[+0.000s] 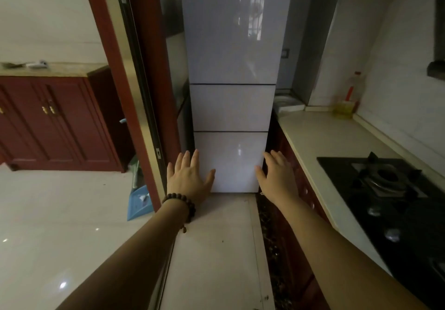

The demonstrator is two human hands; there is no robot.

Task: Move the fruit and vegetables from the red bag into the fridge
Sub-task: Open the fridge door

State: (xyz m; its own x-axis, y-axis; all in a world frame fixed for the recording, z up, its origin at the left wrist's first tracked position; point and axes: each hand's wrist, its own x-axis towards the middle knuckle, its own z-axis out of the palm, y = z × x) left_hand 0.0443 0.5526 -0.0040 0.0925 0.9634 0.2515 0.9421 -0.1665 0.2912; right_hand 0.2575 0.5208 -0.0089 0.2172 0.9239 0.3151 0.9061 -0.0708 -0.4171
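The tall white fridge point(232, 88) stands straight up ahead, all three doors shut. Both hands reach toward its bottom door. The left hand point(186, 177), with a bead bracelet point(181, 204) on the wrist, is at the door's left edge. The right hand point(278, 175) is at the right edge. Each grip is loose, fingers spread, holding nothing. A tabletop point(320, 138) with a black stove point(385, 189) runs along the right. The pale floor point(216, 249) in front is bare.
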